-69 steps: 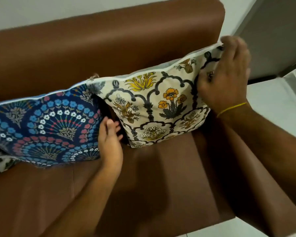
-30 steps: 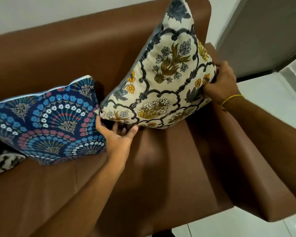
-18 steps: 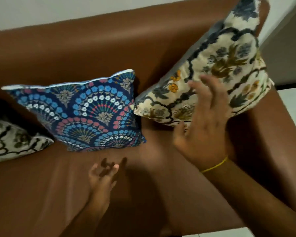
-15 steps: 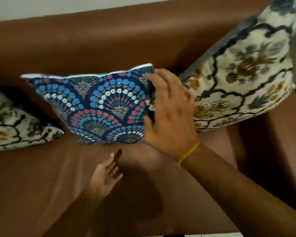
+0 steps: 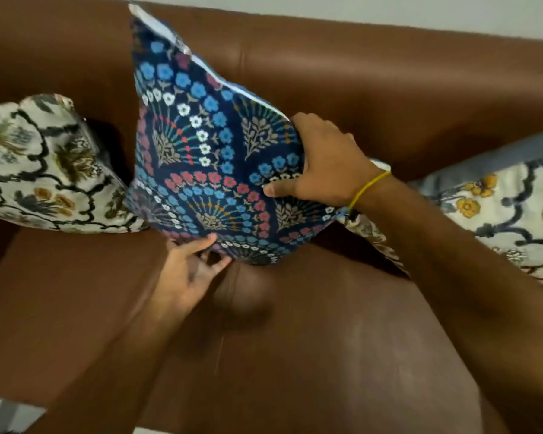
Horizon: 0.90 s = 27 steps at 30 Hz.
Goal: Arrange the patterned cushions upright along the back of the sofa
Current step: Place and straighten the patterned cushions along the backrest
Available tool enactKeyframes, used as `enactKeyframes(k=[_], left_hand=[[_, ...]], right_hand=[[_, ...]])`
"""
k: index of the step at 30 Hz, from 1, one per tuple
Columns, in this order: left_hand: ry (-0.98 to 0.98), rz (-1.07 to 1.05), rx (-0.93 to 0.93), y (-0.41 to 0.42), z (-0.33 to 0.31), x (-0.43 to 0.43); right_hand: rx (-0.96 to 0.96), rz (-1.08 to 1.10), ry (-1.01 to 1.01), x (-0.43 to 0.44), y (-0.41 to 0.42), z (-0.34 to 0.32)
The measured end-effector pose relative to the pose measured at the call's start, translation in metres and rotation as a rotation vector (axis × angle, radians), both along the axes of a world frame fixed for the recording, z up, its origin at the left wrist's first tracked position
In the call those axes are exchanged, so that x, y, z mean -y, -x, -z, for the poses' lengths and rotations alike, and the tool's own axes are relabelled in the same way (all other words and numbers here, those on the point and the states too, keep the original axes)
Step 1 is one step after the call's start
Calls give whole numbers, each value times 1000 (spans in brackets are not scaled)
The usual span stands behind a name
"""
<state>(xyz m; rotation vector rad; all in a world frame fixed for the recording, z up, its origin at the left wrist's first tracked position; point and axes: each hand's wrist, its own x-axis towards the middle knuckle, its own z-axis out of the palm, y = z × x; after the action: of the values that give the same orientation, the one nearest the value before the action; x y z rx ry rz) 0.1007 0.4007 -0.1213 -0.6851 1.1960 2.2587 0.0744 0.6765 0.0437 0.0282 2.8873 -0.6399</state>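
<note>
My right hand [image 5: 323,164] grips the tilted navy fan-patterned fabric cushion [image 5: 207,158] mid-sofa, left hand [image 5: 188,267] open-fingered beneath; I'd level its bottom edge, then lean it on the brown leather backrest [image 5: 389,73].

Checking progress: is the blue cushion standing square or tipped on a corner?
Tipped: the blue cushion points a corner up, right hand gripping its edge.

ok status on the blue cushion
right hand grips blue cushion edge, left hand at bottom edge. Tilted on corner, not upright. cream cushions either side.
</note>
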Motion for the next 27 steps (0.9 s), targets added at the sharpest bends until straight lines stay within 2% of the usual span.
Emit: enactKeyframes(k=[4, 8, 13, 17, 23, 27], left_hand=[[177, 54, -113, 35, -9, 9], [266, 101, -103, 45, 0, 4], [303, 89, -115, 35, 8, 12], [383, 105, -125, 14, -5, 37], [460, 51, -37, -31, -42, 119], [501, 38, 35, -39, -47, 190]], right_hand=[[-42, 109, 100, -6, -10, 20], [-40, 185, 183, -6, -17, 47], [-35, 248, 177, 2, -19, 46], [-32, 284, 91, 19, -32, 23], [-253, 323, -113, 107, -73, -31], [-410, 232, -131, 201, -65, -50]])
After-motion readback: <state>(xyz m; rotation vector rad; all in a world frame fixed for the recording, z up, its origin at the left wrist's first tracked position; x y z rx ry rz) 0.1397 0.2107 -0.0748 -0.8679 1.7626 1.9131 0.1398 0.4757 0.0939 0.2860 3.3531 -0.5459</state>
